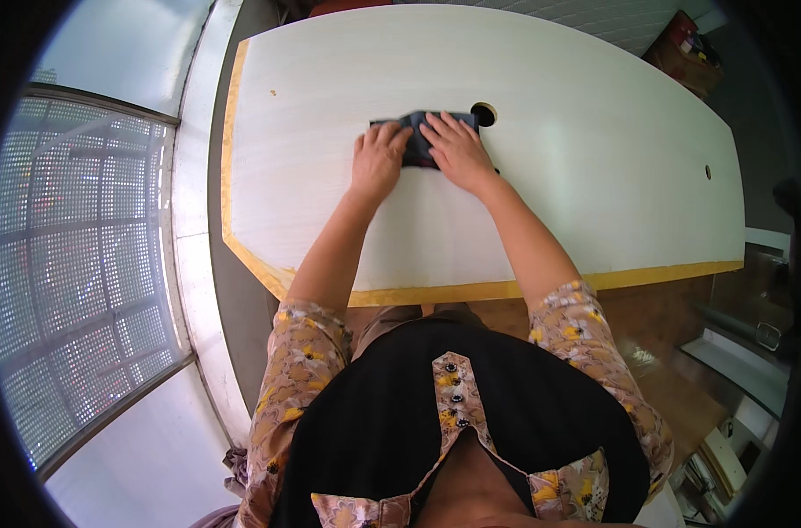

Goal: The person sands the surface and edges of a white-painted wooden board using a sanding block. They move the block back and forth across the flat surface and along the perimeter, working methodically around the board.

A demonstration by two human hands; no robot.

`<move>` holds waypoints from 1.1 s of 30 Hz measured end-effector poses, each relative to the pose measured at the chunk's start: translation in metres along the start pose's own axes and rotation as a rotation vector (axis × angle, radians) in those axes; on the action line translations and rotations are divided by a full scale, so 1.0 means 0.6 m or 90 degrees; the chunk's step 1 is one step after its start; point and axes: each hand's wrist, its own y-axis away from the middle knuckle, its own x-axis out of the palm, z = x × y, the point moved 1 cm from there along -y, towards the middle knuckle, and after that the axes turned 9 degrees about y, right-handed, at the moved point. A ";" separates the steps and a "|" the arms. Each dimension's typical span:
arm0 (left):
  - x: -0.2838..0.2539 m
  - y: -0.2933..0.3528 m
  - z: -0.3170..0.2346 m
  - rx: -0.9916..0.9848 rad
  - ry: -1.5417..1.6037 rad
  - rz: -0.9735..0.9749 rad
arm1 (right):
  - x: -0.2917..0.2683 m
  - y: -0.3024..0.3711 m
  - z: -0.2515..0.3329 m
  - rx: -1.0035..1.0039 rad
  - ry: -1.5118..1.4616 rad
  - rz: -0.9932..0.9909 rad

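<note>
A small dark blue piece of cloth (420,151), seemingly folded, lies on the white tabletop (594,176) in front of me. My left hand (381,160) is closed on its left part, the fingers bent over it. Across its right part, my right hand (458,151) grips it with fingers a little apart, the fingertips near its far edge. Both hands touch the cloth and cover much of it. Whether anything lies beneath it, I cannot tell.
Beside my right hand is a round hole (483,114) in the tabletop; a smaller hole (708,172) is near the right end. Yellow edging (436,294) runs along the near side. A window with mesh (92,264) stands left, a brown box (682,57) far right.
</note>
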 end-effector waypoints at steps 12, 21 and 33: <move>-0.099 0.302 -0.099 0.005 0.052 0.116 | -0.003 0.261 0.161 -0.156 -0.031 0.046; -0.041 0.008 0.096 -0.024 0.006 0.025 | 0.011 -0.073 0.047 -0.021 0.051 0.050; -0.127 0.314 -0.026 0.062 0.077 0.153 | 0.009 0.228 0.211 -0.161 0.008 0.089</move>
